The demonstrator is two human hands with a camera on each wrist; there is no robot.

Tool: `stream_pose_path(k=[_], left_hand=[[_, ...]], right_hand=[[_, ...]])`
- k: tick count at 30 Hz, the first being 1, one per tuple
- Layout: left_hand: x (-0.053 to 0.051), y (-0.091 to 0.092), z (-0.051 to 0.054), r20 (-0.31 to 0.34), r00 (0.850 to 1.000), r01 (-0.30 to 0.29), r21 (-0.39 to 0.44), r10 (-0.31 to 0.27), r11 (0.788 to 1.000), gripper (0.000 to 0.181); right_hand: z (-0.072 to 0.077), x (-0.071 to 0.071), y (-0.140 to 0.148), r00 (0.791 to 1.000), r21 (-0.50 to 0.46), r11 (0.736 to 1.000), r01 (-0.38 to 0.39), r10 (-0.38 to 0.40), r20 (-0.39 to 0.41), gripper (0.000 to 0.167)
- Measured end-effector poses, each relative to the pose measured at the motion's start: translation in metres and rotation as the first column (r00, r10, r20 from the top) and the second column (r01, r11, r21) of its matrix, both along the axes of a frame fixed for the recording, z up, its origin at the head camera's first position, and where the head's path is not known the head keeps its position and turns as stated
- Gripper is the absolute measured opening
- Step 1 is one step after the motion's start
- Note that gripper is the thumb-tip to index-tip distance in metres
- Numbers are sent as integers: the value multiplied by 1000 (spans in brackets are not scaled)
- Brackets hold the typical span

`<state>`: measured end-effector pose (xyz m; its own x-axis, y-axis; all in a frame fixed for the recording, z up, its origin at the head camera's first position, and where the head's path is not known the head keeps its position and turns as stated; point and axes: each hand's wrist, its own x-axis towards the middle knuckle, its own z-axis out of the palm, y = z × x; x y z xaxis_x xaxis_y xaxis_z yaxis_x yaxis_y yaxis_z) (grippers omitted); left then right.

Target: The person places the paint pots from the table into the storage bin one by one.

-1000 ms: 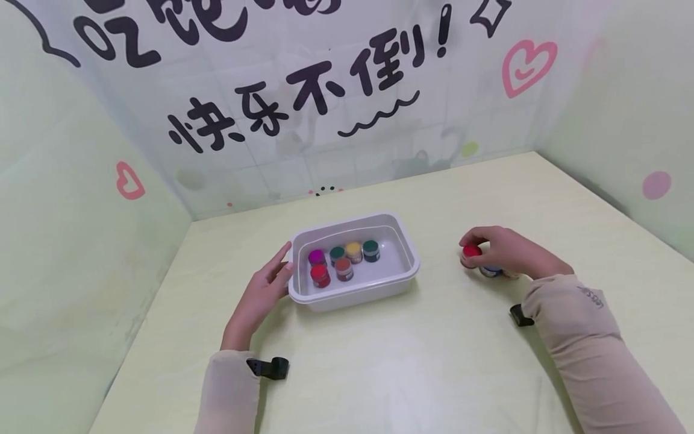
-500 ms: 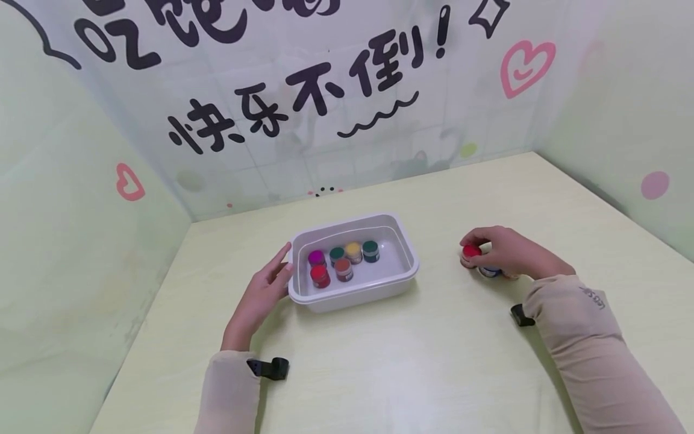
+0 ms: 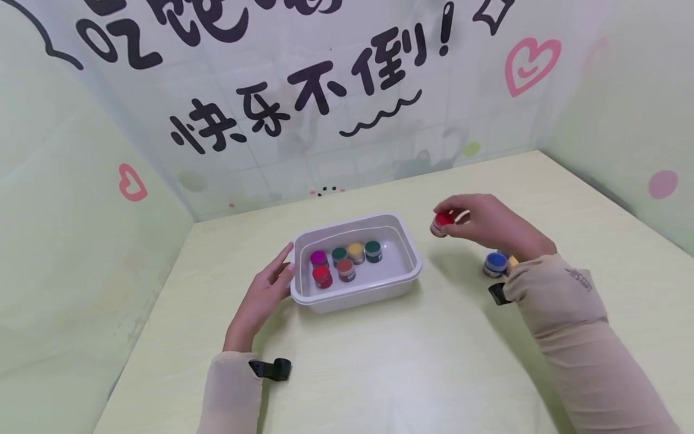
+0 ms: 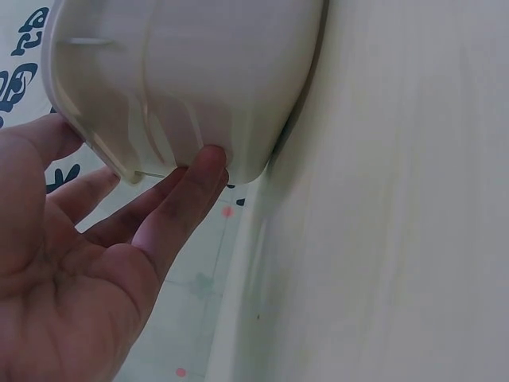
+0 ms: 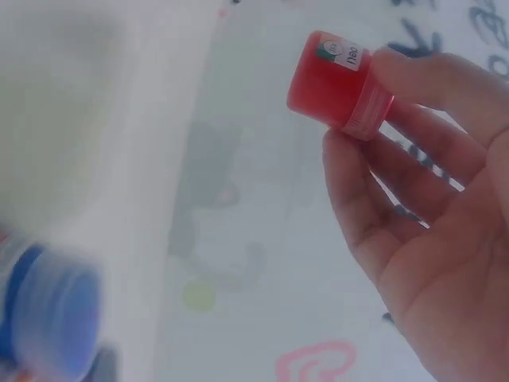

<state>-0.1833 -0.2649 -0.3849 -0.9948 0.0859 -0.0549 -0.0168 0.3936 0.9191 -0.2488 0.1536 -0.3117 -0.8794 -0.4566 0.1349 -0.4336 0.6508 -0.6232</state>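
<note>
My right hand [image 3: 485,223] pinches a small red paint jar [image 3: 442,223] between thumb and fingers, above the table and right of the tub. In the right wrist view the same red paint jar [image 5: 328,78] has clear red sides and a small label. A pale grey plastic tub [image 3: 358,295] stands on the table. Inside it, toward the left and middle, are several paint jars with purple, green, yellow, red and brown tops. My left hand [image 3: 262,295] touches the tub's left side with extended fingers; the left wrist view shows fingertips against the tub's outer wall [image 4: 231,72].
A blue-topped paint jar [image 3: 495,264] stands on the table [image 3: 390,374] under my right forearm. A yellow-orange jar [image 3: 512,263] is beside it, partly hidden by the sleeve. Printed wall panels [image 3: 271,163] enclose the back and sides.
My right hand has lifted the red paint jar and carried it left and away from me, uncovering the blue-topped jar. The left hand and tub stay in place.
</note>
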Motion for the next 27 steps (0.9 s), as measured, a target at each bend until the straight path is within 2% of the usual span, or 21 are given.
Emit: stream_pose_path(k=[3, 6, 18, 27], left_hand=[[0, 0, 0, 5, 1000, -5, -4, 5, 1000, 58], [-1, 0, 0, 2, 1000, -3, -4, 3, 1000, 58], [-2, 1, -1, -6, 1000, 7, 23, -7, 1000, 56], [-2, 1, -1, 1, 1000, 1, 18, -1, 1000, 56]], right_hand=[[9, -3, -19, 999, -10, 999, -42, 42, -9, 32], [11, -8, -40, 995, 4, 995, -95, 95, 9, 33], [-8, -22, -109, 969, 95, 975, -200, 183, 168, 32], [-25, -22, -141, 957, 189, 946, -265, 232, 176, 28]])
